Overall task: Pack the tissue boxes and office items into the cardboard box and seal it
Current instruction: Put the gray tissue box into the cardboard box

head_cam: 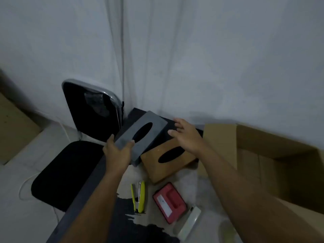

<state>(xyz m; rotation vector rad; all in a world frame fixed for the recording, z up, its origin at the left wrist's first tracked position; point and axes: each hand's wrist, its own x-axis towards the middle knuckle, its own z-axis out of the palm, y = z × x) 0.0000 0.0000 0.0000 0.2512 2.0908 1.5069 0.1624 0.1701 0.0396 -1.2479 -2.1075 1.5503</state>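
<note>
While the left hand (117,150) grips the near end of a grey tissue box (140,137), thumb on its top face and fingers curled beneath out of sight, the box tilts up above the table (126,174). Its far end overlaps a black tissue box (168,126), most of which is hidden behind it. The right hand (186,135) hovers with fingers spread and relaxed, holding nothing, over the black box and a brown tissue box (168,160) whose far corner it covers. At right an open cardboard box (263,155) stands, its interior dim and its near side cut off by the frame. Nearer lie a yellow-green stapler (138,197), a red item (169,202) too blurred to identify, and a pale translucent object (190,221), also unclear. A black chair (70,163) sits left of the table.
</note>
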